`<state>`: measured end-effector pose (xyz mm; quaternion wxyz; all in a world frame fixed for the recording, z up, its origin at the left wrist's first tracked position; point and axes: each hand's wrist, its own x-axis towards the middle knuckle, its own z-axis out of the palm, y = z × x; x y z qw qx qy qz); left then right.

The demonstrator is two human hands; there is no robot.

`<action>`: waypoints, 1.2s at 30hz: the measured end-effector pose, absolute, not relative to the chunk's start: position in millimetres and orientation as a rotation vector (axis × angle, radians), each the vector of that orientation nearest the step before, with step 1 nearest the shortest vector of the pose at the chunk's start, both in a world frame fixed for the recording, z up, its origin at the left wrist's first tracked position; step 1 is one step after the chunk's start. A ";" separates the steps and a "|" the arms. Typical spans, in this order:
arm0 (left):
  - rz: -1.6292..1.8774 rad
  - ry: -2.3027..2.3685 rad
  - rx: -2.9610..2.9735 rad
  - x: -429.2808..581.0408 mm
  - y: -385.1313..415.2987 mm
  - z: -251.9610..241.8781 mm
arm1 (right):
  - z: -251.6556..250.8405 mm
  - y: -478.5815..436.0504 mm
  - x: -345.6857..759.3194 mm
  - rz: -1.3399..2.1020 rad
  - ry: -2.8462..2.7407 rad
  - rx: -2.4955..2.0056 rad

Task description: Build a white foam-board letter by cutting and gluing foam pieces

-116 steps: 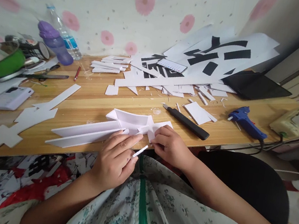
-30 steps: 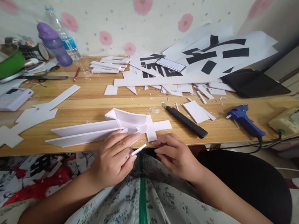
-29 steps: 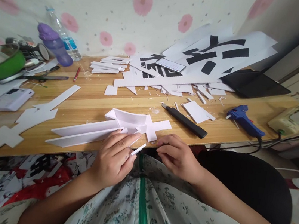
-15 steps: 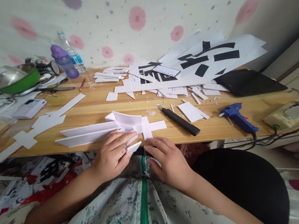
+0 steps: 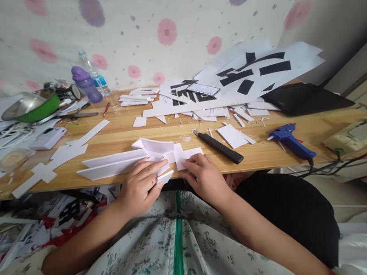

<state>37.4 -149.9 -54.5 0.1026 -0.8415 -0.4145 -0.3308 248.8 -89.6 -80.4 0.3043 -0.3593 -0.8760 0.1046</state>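
A white folded card model [image 5: 119, 164], long and cross-shaped at its right end, lies at the near edge of the wooden table [image 5: 271, 154]. My left hand [image 5: 139, 186] rests on its middle with fingers pressed down, and a small white card strip [image 5: 165, 176] sticks out between its fingers. My right hand [image 5: 203, 178] lies at the model's right arm, fingertips bent onto the card tab [image 5: 186, 154].
A black utility knife [image 5: 218, 147] and a blue glue gun [image 5: 289, 140] lie right of the model. Card offcuts [image 5: 235, 136] and printed sheets [image 5: 257, 68] pile at the back. A flat cross cut-out [image 5: 54, 161], a green bowl [image 5: 31, 106] and bottles [image 5: 87, 83] are at the left.
My right hand moved up from the table edge onto the model's right tab. The camera tilted and pulled back; my left hand stayed on the model with the strip.
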 end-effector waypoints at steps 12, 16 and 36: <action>-0.980 -1.217 -2.472 37.3 -150.2 -56.4 | -83.9 -89.2 245.4 0.140 -2.412 -0.871; -0.974 -1.231 -2.461 37.1 -150.5 -56.7 | -82.7 -86.0 243.2 0.151 -2.375 -0.933; -1.004 -1.236 -2.419 39.4 -149.0 -57.1 | -81.9 -83.7 237.8 0.163 -2.393 -0.954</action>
